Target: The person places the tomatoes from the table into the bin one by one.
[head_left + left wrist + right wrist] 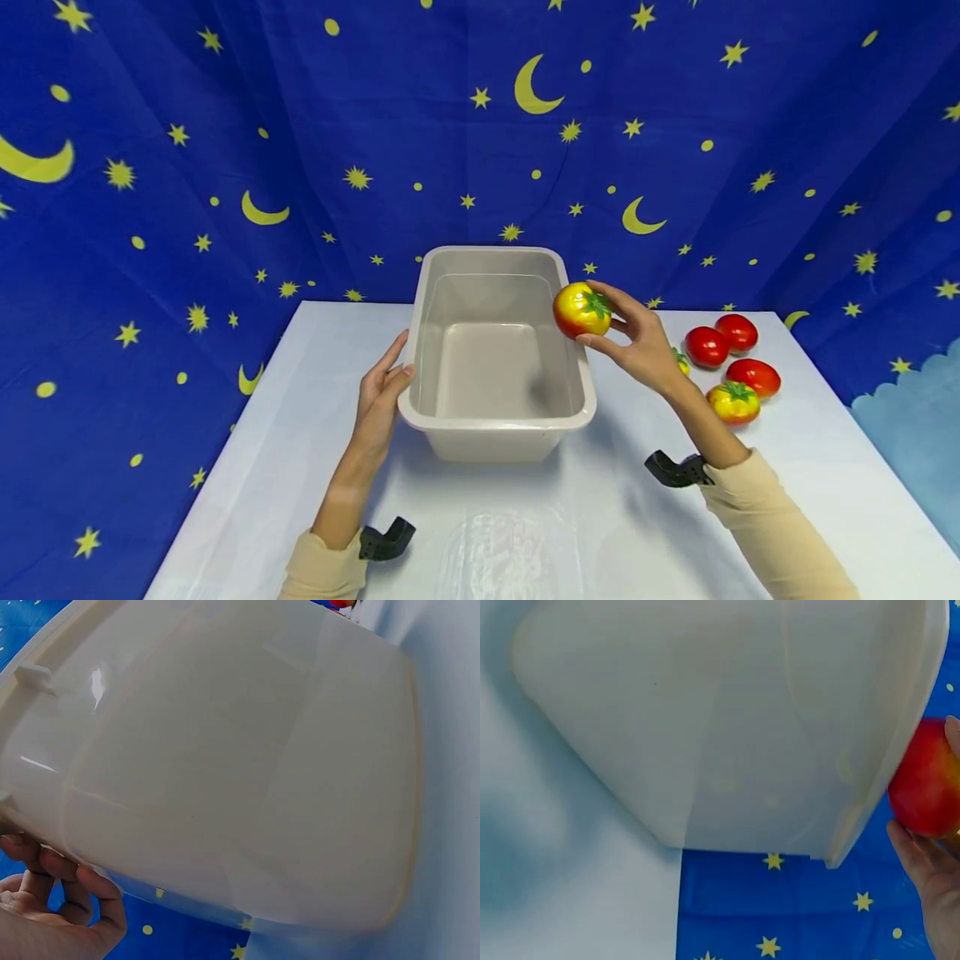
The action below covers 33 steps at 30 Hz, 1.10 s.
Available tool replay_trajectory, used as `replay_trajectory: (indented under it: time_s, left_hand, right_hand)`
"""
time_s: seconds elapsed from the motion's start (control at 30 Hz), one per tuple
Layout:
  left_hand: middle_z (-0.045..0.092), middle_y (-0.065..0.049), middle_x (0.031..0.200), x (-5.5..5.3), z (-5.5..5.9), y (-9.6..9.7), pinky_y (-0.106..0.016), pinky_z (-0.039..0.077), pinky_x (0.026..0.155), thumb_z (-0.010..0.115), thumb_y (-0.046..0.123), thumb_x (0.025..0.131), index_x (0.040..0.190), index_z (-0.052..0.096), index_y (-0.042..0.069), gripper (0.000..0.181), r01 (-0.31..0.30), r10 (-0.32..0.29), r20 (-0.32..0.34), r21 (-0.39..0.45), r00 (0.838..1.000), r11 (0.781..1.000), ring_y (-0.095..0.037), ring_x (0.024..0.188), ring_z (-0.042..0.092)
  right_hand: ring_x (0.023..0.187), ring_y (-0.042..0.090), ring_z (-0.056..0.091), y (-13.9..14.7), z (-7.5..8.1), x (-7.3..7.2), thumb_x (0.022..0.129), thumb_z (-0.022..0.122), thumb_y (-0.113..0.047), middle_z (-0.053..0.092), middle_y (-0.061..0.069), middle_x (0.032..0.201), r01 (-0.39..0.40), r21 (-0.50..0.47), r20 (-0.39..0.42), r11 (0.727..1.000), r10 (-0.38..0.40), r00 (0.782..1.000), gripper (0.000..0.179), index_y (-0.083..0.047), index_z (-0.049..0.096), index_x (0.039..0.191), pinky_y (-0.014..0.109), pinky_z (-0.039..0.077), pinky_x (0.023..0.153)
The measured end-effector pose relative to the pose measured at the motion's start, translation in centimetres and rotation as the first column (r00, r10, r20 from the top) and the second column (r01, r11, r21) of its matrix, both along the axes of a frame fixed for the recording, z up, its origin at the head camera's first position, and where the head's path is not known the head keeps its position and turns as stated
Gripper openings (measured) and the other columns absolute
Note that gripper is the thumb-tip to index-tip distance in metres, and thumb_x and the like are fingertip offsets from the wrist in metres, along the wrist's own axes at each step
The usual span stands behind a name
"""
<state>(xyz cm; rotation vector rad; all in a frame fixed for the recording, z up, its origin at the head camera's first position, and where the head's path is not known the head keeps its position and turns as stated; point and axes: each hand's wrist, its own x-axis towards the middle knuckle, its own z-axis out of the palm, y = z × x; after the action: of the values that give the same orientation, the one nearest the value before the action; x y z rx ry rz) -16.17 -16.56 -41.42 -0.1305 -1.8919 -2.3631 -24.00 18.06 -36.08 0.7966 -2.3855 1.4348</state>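
A beige plastic basin (491,433) stands in the middle of the white table in the head view. My left hand (381,400) grips its left rim, thumb at the edge; in the left wrist view the curled fingers (105,900) touch the basin's outer side (247,765). Over the right rim, my right hand (637,337) pinches a yellow-and-red tomato (579,310) with a green leafy top. The right wrist view shows this tomato (926,784) from its red side, beside the basin's rim. The visible inside of the basin holds only a shadow.
On the right of the table (810,500) lie several red fruits (707,347) and another yellow-and-red tomato (733,403). A further yellow one (681,361) is partly hidden behind my right forearm. A blue curtain (450,125) with moons and stars hangs behind the table.
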Motion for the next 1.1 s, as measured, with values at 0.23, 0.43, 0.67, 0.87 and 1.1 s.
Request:
replay_trajectory:
  time_s: [0.23,0.43,0.67,0.87,1.1]
  left_hand:
    - [0.074,0.009,0.103,0.0,-0.1,0.0,-0.027,0.054,0.086,0.049,0.010,0.099,0.153,0.032,0.012,0.057,0.003,-0.002,0.017,-0.022,1.000,1.000,-0.008,0.093,0.068]
    - [0.074,0.008,0.102,0.0,0.0,0.1,-0.028,0.054,0.084,0.049,0.009,0.098,0.152,0.033,0.012,0.056,-0.015,0.015,0.010,-0.020,1.000,1.000,-0.009,0.090,0.069]
    - [0.074,0.010,0.102,0.0,0.0,0.2,-0.023,0.054,0.082,0.048,0.008,0.098,0.152,0.033,0.012,0.056,-0.018,0.018,0.002,-0.020,1.000,1.000,-0.009,0.092,0.069]
    - [0.074,0.009,0.103,0.0,-0.1,0.0,-0.024,0.054,0.081,0.048,0.008,0.099,0.152,0.034,0.012,0.055,-0.011,0.011,-0.005,-0.020,1.000,1.000,-0.009,0.091,0.069]
    - [0.074,0.009,0.103,0.1,-0.1,0.1,-0.024,0.054,0.082,0.048,0.008,0.098,0.152,0.034,0.012,0.055,-0.010,0.010,-0.009,-0.019,1.000,1.000,-0.010,0.092,0.069]
  right_hand:
    - [0.125,0.024,0.053,-1.3,-0.5,-0.1,0.084,0.074,-0.003,0.052,0.015,0.142,-0.062,-0.013,0.020,0.998,0.062,0.998,0.068,-0.007,0.045,0.145,0.017,0.047,0.094]
    - [0.125,0.028,0.054,-2.3,-0.5,-0.4,0.085,0.074,-0.007,0.052,0.011,0.143,-0.086,0.013,0.034,0.996,0.085,0.996,0.067,-0.009,0.045,0.145,0.029,0.050,0.097]
    - [0.127,0.030,0.053,-3.0,-0.5,-0.4,0.083,0.075,-0.004,0.053,0.012,0.143,-0.114,0.009,0.037,0.993,0.113,0.993,0.068,-0.010,0.046,0.145,0.050,0.048,0.098]
    - [0.126,0.029,0.053,-3.3,-0.7,-0.2,0.082,0.075,-0.004,0.053,0.011,0.143,-0.126,0.005,0.039,0.992,0.126,0.991,0.069,-0.010,0.046,0.145,0.048,0.049,0.097]
    - [0.125,0.027,0.054,-3.3,-0.6,-0.3,0.082,0.076,-0.003,0.053,0.011,0.143,-0.143,0.017,0.006,0.990,0.142,0.990,0.071,-0.010,0.046,0.145,0.043,0.050,0.097]
